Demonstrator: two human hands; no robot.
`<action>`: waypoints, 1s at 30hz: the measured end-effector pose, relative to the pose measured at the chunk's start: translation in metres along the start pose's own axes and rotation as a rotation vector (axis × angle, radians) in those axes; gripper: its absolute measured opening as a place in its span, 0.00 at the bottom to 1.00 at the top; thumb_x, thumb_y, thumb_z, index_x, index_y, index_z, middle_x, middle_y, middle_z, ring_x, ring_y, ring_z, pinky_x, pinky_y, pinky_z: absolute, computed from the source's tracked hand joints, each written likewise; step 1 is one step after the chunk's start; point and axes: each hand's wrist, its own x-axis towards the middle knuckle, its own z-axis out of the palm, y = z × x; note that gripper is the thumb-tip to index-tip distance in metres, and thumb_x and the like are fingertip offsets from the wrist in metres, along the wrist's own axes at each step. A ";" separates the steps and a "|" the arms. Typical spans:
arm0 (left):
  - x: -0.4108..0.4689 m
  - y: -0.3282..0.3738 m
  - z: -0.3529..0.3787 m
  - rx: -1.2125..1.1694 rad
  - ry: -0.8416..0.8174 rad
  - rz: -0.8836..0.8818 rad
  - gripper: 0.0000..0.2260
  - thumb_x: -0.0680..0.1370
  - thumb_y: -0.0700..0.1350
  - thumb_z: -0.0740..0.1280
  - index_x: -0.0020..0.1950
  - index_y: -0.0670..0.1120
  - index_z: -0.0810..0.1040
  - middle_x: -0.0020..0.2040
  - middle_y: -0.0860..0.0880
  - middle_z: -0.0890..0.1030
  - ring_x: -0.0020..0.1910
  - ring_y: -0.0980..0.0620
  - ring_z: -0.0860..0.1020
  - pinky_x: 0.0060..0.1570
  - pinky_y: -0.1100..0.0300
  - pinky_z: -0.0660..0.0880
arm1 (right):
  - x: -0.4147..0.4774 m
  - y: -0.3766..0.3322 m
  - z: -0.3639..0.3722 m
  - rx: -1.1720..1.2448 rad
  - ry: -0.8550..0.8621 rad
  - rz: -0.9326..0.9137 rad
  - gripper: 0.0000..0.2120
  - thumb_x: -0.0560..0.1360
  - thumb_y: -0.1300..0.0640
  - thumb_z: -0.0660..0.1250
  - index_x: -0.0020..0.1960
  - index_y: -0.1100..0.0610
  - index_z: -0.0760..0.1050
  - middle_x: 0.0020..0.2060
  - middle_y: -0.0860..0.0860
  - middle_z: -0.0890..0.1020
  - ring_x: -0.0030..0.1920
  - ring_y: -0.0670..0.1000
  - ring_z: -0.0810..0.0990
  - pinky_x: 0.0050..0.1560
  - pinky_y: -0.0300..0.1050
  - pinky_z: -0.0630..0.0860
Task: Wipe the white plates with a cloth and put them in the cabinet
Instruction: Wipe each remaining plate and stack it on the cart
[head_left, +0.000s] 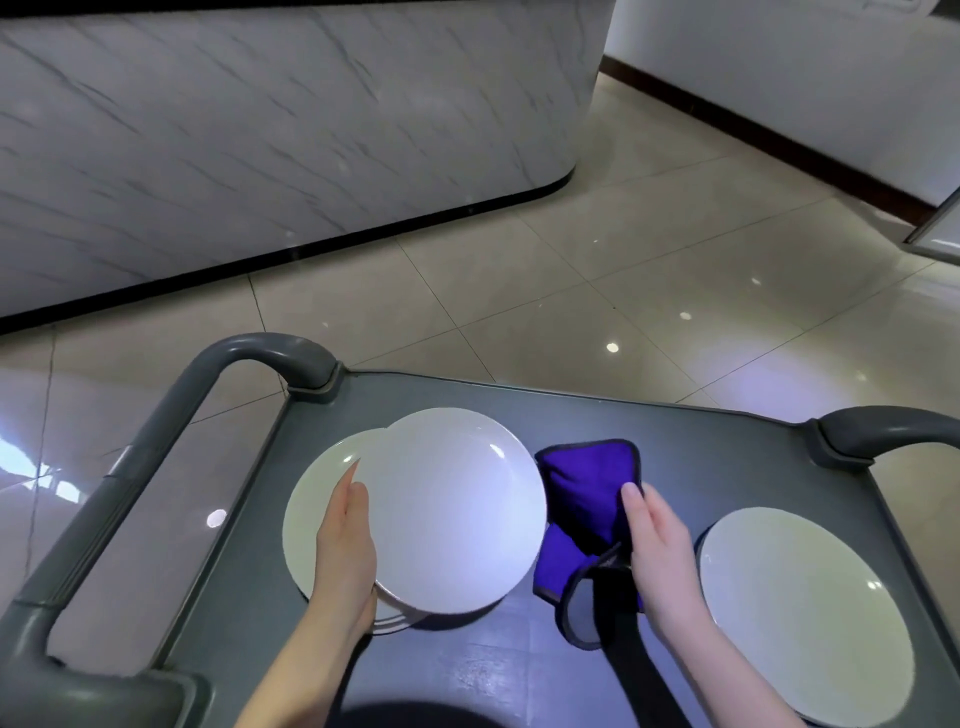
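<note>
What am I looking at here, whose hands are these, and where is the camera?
There is no machine here. These are a person's two bare hands, seen in one picture from a camera worn on their head, looking down. The left hand holds a round white plate by its edge, raised above a stack of white plates on a grey plastic cart. The right hand pinches a folded purple cloth with dark edging beside that plate. A single white plate lies flat at the right. Beyond the cart are a marble-patterned counter and a tiled floor.
</note>
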 end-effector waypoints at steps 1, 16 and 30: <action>-0.005 0.001 0.004 0.000 -0.011 0.008 0.16 0.86 0.50 0.54 0.70 0.59 0.75 0.64 0.58 0.80 0.65 0.51 0.76 0.68 0.48 0.72 | -0.002 -0.009 -0.004 0.025 -0.020 -0.021 0.17 0.84 0.53 0.58 0.36 0.46 0.72 0.29 0.40 0.71 0.33 0.42 0.68 0.38 0.39 0.66; -0.074 0.009 0.074 -0.136 -0.218 0.030 0.15 0.86 0.50 0.55 0.67 0.58 0.78 0.64 0.54 0.82 0.65 0.49 0.79 0.69 0.42 0.72 | -0.043 -0.040 -0.024 -0.819 -0.632 -0.808 0.20 0.82 0.41 0.54 0.68 0.46 0.76 0.69 0.42 0.74 0.68 0.47 0.72 0.68 0.48 0.69; -0.110 0.008 0.082 -0.178 -0.312 0.107 0.17 0.87 0.47 0.55 0.74 0.51 0.73 0.70 0.54 0.78 0.72 0.53 0.73 0.76 0.46 0.63 | -0.008 -0.037 0.009 -1.068 -0.449 -0.729 0.28 0.81 0.37 0.41 0.79 0.42 0.42 0.79 0.41 0.40 0.79 0.49 0.36 0.78 0.57 0.39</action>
